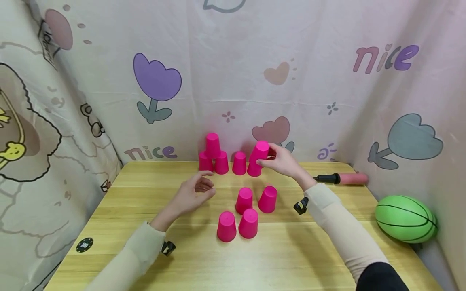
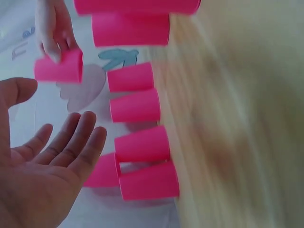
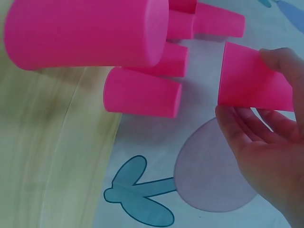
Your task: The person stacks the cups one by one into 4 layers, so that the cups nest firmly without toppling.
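Observation:
My right hand (image 1: pixel 282 161) pinches an upside-down pink plastic cup (image 3: pixel 251 78) between thumb and fingers. In the head view it overlaps the top of the rightmost cup (image 1: pixel 254 170) in the back row; the right wrist view shows a gap between them. Another upside-down cup (image 1: pixel 239 163) stands just left of that one. Further left, one cup (image 1: pixel 212 145) sits atop two side-by-side cups (image 1: pixel 221 163). My left hand (image 1: pixel 191 193) hovers in front of this small stack, fingers loosely bent, nothing in its grasp. Several more cups (image 1: pixel 248 223) stand upside down nearer the table's middle.
A green ball (image 1: pixel 405 218) lies at the right table edge. Behind it is a pink and black hand pump (image 1: pixel 346 178). A black round chip (image 1: pixel 84 245) lies at the left edge. A printed curtain (image 1: pixel 225 81) hangs behind the wooden table (image 1: pixel 291 258).

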`<move>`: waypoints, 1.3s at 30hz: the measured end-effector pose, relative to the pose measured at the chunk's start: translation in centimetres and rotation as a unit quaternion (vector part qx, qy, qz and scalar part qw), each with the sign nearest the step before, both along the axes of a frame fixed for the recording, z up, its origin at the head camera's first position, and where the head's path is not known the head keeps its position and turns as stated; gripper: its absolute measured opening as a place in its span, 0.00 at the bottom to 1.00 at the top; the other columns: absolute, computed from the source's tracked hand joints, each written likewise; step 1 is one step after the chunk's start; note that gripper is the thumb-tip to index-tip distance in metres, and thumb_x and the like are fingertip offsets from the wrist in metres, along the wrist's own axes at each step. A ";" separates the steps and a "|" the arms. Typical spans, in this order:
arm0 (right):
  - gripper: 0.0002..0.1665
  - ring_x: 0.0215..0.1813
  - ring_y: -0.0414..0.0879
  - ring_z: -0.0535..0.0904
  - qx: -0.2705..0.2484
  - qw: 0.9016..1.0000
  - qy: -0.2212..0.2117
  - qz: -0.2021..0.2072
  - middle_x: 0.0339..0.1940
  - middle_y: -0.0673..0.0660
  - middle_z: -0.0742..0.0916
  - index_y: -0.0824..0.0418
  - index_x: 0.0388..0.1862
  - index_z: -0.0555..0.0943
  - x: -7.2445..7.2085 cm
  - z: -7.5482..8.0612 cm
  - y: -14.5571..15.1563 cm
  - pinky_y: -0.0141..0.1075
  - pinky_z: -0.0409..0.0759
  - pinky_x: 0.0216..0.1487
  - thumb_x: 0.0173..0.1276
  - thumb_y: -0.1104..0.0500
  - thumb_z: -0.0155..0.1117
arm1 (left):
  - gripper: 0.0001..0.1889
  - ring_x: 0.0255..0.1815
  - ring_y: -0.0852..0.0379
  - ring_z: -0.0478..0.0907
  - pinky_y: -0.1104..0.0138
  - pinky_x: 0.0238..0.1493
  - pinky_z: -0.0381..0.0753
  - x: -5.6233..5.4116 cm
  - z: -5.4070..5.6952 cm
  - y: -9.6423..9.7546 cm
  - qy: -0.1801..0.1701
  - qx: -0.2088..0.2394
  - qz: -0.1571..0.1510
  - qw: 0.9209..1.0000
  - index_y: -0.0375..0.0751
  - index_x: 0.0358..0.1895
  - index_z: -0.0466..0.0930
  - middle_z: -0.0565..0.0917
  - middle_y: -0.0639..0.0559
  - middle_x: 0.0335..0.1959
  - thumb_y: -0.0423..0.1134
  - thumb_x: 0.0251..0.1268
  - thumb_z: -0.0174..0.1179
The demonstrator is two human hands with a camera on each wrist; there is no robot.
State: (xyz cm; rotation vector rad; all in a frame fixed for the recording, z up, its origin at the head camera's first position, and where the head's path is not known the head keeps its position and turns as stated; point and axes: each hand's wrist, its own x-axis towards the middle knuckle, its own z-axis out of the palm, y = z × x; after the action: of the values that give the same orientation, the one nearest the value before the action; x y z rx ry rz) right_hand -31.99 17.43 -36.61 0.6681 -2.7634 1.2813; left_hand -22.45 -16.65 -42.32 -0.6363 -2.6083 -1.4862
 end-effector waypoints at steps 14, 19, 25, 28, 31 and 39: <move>0.27 0.53 0.54 0.85 0.028 0.999 -0.008 -0.023 0.52 0.61 0.89 0.63 0.62 0.79 -4.0 -1.2 -1.7 0.45 0.84 0.55 0.69 0.53 0.75 | 0.30 0.61 0.42 0.84 0.50 0.65 0.85 3.9 -2.3 1.7 -0.042 -0.005 -0.098 0.994 0.55 0.73 0.73 0.85 0.45 0.62 0.49 0.69 0.71; 0.28 0.51 0.55 0.85 0.036 0.998 -0.021 -0.043 0.52 0.62 0.89 0.63 0.62 0.78 -4.7 -1.3 -2.0 0.46 0.85 0.54 0.70 0.52 0.74 | 0.30 0.60 0.47 0.85 0.51 0.64 0.86 4.5 -2.9 2.1 -0.041 -0.008 -0.113 0.993 0.54 0.72 0.75 0.85 0.42 0.63 0.50 0.68 0.72; 0.27 0.51 0.56 0.84 0.034 0.998 -0.024 -0.046 0.52 0.63 0.88 0.64 0.62 0.78 -5.2 -1.4 -2.2 0.47 0.86 0.54 0.70 0.52 0.74 | 0.31 0.60 0.51 0.85 0.52 0.64 0.86 4.9 -3.4 2.3 -0.042 -0.006 -0.118 0.992 0.52 0.71 0.75 0.85 0.45 0.63 0.49 0.67 0.73; 0.28 0.52 0.56 0.84 0.033 0.998 -0.028 -0.047 0.53 0.64 0.88 0.64 0.62 0.78 -5.4 -1.4 -2.4 0.47 0.86 0.55 0.70 0.52 0.74 | 0.32 0.60 0.53 0.85 0.53 0.64 0.86 5.0 -3.6 2.3 -0.053 -0.008 -0.118 0.992 0.52 0.71 0.75 0.85 0.51 0.61 0.49 0.66 0.74; 0.29 0.53 0.56 0.83 0.036 0.998 -0.028 -0.046 0.54 0.64 0.88 0.64 0.63 0.77 -5.6 -1.5 -2.6 0.47 0.85 0.56 0.71 0.51 0.73 | 0.32 0.59 0.55 0.85 0.58 0.64 0.86 5.1 -4.0 2.3 -0.051 -0.009 -0.125 0.991 0.51 0.72 0.75 0.86 0.55 0.59 0.48 0.66 0.74; 0.28 0.54 0.57 0.82 0.044 0.998 -0.031 -0.039 0.54 0.64 0.87 0.65 0.63 0.77 -5.9 -1.7 -2.9 0.49 0.84 0.58 0.71 0.51 0.73 | 0.30 0.57 0.56 0.85 0.63 0.62 0.87 5.4 -4.4 2.4 -0.058 0.000 -0.130 0.990 0.49 0.70 0.77 0.87 0.55 0.58 0.47 0.66 0.74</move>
State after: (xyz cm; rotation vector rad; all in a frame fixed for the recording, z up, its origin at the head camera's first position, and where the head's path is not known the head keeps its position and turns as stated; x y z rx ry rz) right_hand -37.86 14.49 -38.32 0.5271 -2.8791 1.1923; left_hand -17.08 -14.23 -46.73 -0.9493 -2.6952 -1.6367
